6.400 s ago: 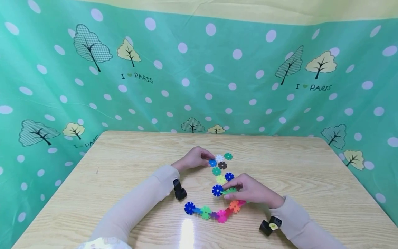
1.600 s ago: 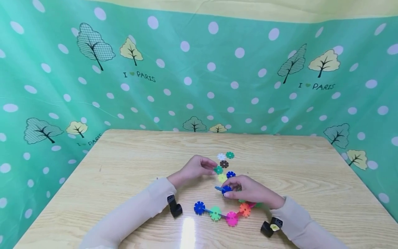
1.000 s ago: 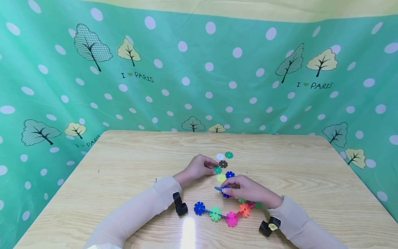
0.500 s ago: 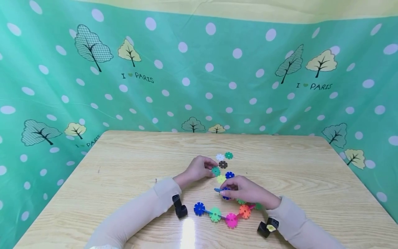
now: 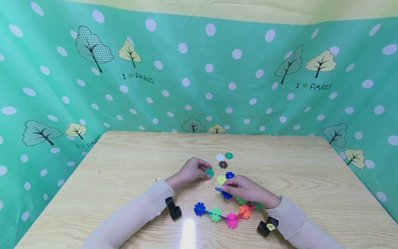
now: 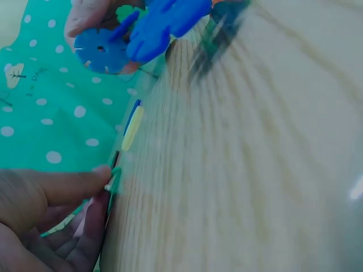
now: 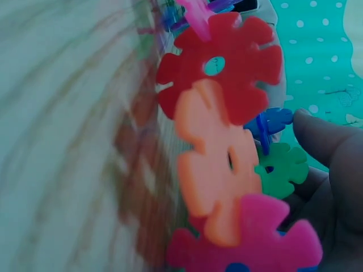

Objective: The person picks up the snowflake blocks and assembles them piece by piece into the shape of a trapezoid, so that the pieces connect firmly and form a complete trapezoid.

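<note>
Pinching a green disc (image 5: 209,172) in the left hand (image 5: 191,171); right hand (image 5: 248,191) pinches the chain (image 5: 231,220) at its blue end, the rest curving bodyward of that hand. Disc sits left of the right hand, apart from the chain. Risk: loose pinch drops disc; crooked push could unhook chain. Backdrop cloth (image 5: 199,86) reads "I [heart] PARIS"; no brands legible.

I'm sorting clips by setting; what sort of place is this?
Probably an indoor corner set up for filming: a dotted green cloth hangs behind a wood-grain table, and a black device sits at each wrist.
</note>
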### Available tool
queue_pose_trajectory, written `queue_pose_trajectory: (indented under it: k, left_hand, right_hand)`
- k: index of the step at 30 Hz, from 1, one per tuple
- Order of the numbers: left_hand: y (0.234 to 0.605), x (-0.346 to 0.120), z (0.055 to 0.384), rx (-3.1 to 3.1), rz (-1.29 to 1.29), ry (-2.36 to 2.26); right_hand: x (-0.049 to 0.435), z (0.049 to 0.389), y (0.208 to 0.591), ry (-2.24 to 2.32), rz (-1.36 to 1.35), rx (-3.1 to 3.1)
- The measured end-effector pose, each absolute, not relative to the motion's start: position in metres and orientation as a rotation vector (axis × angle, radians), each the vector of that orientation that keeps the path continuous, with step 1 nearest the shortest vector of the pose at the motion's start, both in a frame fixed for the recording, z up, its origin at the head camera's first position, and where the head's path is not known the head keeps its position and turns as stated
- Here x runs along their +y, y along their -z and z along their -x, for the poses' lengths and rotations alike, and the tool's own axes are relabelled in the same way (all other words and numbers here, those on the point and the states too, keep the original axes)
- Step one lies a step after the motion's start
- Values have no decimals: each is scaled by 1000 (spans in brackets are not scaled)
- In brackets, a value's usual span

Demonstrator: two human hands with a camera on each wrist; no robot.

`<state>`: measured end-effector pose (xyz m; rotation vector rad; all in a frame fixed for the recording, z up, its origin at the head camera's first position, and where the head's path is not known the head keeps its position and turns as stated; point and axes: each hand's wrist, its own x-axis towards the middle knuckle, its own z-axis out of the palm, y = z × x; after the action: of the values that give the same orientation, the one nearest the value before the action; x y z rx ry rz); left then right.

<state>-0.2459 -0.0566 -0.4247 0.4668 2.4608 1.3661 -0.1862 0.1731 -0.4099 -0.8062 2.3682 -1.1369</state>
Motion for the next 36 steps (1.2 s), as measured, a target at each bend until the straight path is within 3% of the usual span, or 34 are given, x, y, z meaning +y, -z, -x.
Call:
queue_pose_trajectory:
  k: [18,36]
  left_hand:
    - [412,-81,206,2179,-459,-1564]
    - [408,-76,194,2147,-479,-1592]
  right_hand:
    - [168,181,408,1205,793,2442]
    - [165,177,407,1269,860,2501]
